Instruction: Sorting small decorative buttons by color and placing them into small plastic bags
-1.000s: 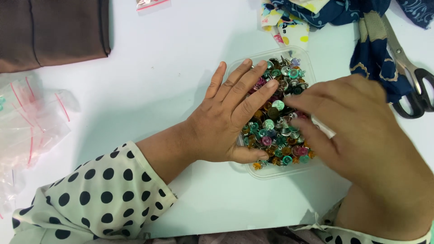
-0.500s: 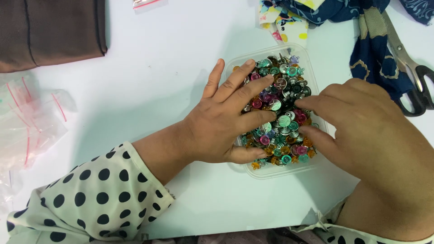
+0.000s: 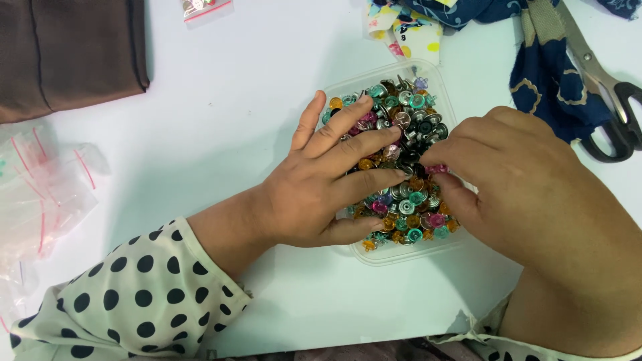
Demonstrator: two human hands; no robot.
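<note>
A clear plastic tray (image 3: 401, 253) on the white table holds a heap of small coloured metal snap buttons (image 3: 411, 200): pink, teal, orange and silver. My left hand (image 3: 321, 184) lies flat on the left half of the heap, fingers spread over the buttons. My right hand (image 3: 515, 180) reaches in from the right, with thumb and fingertips pinched together over the middle of the heap at a pink button (image 3: 438, 168). Whether that button is lifted I cannot tell.
Scissors (image 3: 602, 87) lie on dark blue patterned cloth (image 3: 545, 80) at the top right. Brown folded fabric (image 3: 67, 53) is at the top left. Clear small zip bags (image 3: 40, 194) lie at the left edge. Printed cloth scraps (image 3: 411, 30) sit behind the tray.
My right hand's fingertips have moved up the heap toward its middle and pinched together. My left hand has stayed spread on the buttons, shifting slightly.
</note>
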